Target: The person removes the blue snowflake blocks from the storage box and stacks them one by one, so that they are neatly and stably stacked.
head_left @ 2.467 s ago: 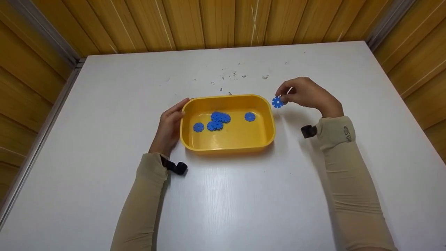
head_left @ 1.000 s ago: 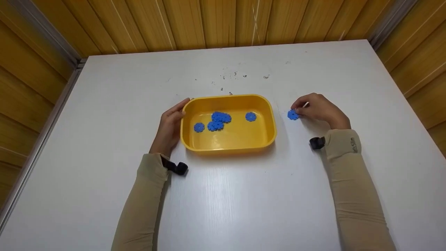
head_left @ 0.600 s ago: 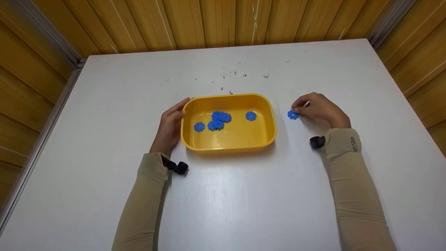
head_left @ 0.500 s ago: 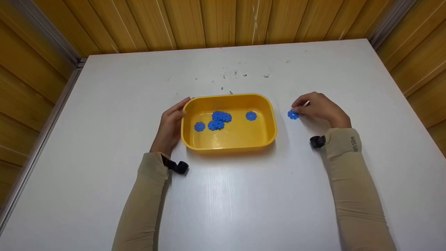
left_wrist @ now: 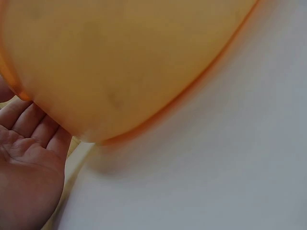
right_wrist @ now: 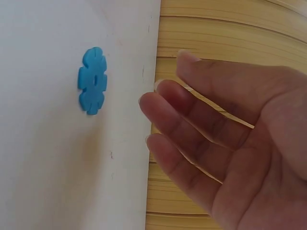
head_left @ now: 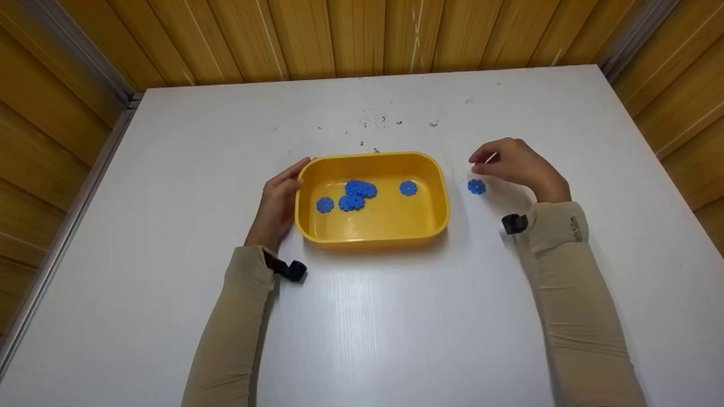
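My left hand (head_left: 276, 200) grips the left end of a yellow plastic bin (head_left: 376, 242), thumb at the rim and fingers along the outer wall. In the left wrist view the fingers (left_wrist: 29, 120) pass behind the bin's wall (left_wrist: 124, 62). Inside the bin lie several blue snowflake discs (head_left: 355, 189), bunched left of its middle, with one apart at each side. Another blue snowflake disc (head_left: 476, 186) lies flat on the table to the right of the bin. Just above it is my right hand (head_left: 515, 164), holding nothing, its fingers bent loosely and clear of the disc (right_wrist: 93, 80).
The white table (head_left: 362, 328) has dark scuff marks behind the bin. Yellow wood-look panels (head_left: 356, 39) stand along the back and both sides. Each sleeve carries a black wrist camera (head_left: 515, 224).
My right hand carried the blue snowflake disc away from the bin, laid it on the table, then let go and rose off it. The left hand has stayed on the bin.
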`<action>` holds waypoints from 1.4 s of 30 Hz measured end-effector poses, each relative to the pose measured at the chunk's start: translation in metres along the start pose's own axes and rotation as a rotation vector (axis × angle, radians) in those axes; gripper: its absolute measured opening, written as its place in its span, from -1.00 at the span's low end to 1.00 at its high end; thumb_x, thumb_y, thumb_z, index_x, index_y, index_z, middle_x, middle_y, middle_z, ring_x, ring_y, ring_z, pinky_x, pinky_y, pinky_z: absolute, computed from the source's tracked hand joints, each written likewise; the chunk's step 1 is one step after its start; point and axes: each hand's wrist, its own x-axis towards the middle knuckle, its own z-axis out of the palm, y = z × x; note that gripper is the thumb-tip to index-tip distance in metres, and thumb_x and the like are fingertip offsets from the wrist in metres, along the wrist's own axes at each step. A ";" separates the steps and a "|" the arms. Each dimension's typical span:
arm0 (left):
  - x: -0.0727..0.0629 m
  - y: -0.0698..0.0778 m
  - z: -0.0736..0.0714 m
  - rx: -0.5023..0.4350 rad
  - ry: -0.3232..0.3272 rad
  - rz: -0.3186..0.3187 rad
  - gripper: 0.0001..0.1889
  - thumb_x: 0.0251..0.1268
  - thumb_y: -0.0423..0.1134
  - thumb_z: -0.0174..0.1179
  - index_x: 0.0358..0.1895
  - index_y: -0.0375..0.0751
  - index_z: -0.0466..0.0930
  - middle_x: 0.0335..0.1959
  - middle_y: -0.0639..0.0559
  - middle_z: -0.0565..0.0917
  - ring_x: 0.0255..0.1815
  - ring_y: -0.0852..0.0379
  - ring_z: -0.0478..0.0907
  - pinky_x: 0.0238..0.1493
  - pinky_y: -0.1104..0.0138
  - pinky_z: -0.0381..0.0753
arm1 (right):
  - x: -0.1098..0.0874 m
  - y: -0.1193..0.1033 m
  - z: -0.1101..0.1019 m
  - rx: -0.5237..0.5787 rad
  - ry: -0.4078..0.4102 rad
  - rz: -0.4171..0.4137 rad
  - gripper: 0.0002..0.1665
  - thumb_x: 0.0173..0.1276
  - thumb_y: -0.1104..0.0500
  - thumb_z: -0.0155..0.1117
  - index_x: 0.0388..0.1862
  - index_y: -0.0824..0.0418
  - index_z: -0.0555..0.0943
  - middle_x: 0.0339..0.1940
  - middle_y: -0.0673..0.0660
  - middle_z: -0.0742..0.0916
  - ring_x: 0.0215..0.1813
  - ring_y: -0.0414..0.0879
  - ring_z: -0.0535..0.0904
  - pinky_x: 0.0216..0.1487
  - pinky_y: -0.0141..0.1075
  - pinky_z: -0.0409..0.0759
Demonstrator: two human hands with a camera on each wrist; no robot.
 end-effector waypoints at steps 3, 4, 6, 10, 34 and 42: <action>0.000 0.000 0.000 -0.002 0.006 0.001 -0.46 0.33 -0.44 -0.12 0.40 -0.29 0.27 0.41 -0.03 0.38 0.44 0.10 0.30 0.39 0.28 0.36 | 0.000 -0.009 -0.003 -0.010 -0.006 -0.011 -0.57 0.39 0.04 0.19 0.15 0.23 0.57 0.10 0.27 0.61 0.10 0.13 0.44 0.23 0.07 0.45; 0.000 0.000 0.000 -0.003 0.007 0.001 -0.46 0.33 -0.44 -0.12 0.40 -0.29 0.28 0.41 -0.03 0.38 0.43 0.10 0.31 0.39 0.28 0.35 | 0.000 -0.012 -0.004 -0.016 -0.008 -0.017 -0.57 0.39 0.05 0.19 0.15 0.23 0.57 0.10 0.27 0.61 0.10 0.14 0.45 0.23 0.08 0.46; 0.000 0.001 0.000 -0.003 0.009 -0.002 -0.47 0.33 -0.44 -0.11 0.39 -0.28 0.29 0.40 -0.03 0.39 0.43 0.10 0.31 0.39 0.28 0.35 | 0.000 -0.017 -0.006 -0.029 -0.010 -0.032 -0.57 0.39 0.06 0.19 0.15 0.24 0.57 0.10 0.28 0.62 0.10 0.14 0.46 0.22 0.08 0.47; -0.001 0.001 0.000 -0.006 0.023 -0.017 -0.48 0.32 -0.44 -0.09 0.38 -0.23 0.34 0.39 -0.01 0.41 0.41 0.10 0.34 0.38 0.29 0.37 | 0.001 -0.028 -0.008 -0.053 -0.012 -0.066 -0.59 0.38 0.09 0.20 0.13 0.26 0.58 0.07 0.28 0.65 0.06 0.13 0.52 0.18 0.06 0.51; 0.001 0.000 0.002 0.001 0.031 -0.026 -0.46 0.29 -0.42 -0.06 0.38 -0.19 0.34 0.42 0.03 0.37 0.38 0.18 0.36 0.37 0.33 0.38 | 0.022 -0.099 0.000 -0.148 -0.082 -0.200 -0.65 0.34 0.22 0.23 0.10 0.24 0.61 0.06 0.22 0.68 0.07 0.09 0.60 0.11 -0.02 0.62; 0.001 -0.002 0.001 0.000 0.029 -0.029 -0.46 0.30 -0.43 -0.10 0.38 -0.22 0.33 0.41 0.03 0.39 0.41 0.17 0.33 0.41 0.30 0.34 | 0.034 -0.120 0.014 -0.144 -0.150 -0.222 -0.62 0.33 0.22 0.25 0.13 0.25 0.61 0.06 0.20 0.69 0.07 0.07 0.62 0.14 -0.06 0.61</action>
